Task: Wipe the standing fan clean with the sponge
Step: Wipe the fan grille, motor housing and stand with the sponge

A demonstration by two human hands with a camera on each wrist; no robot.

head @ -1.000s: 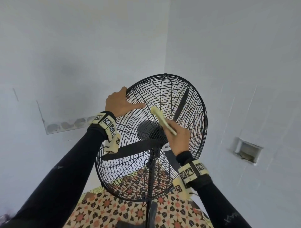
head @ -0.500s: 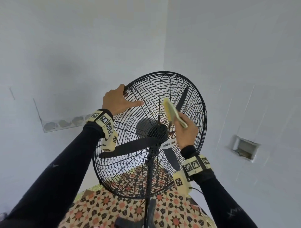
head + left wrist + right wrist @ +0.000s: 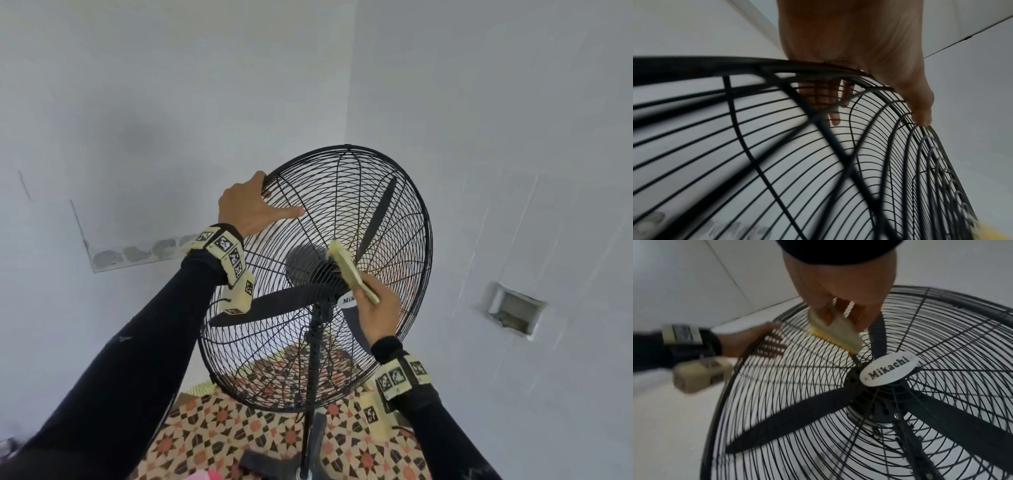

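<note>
A black standing fan (image 3: 404, 192) with a round wire cage fills the middle of the head view, tilted toward me. My left hand (image 3: 248, 207) grips the cage's upper left rim (image 3: 818, 65), fingers wrapped behind the wires and thumb lying across the front. My right hand (image 3: 375, 313) holds a thin yellow-green sponge (image 3: 352, 270) against the front grille just above the hub. In the right wrist view the sponge (image 3: 835, 333) lies on the wires above the white "Mikachi" badge (image 3: 890, 368), and three black blades (image 3: 789, 423) sit still behind the grille.
White tiled walls meet in a corner behind the fan. A recessed wall box (image 3: 512, 310) sits at the right and a chipped strip (image 3: 137, 253) at the left. The fan pole (image 3: 313, 370) drops to a patterned floor (image 3: 212, 431).
The sponge swept from left of the hub out to the upper right, then back down toward the hub. My left hand kept its grip on the rim.
</note>
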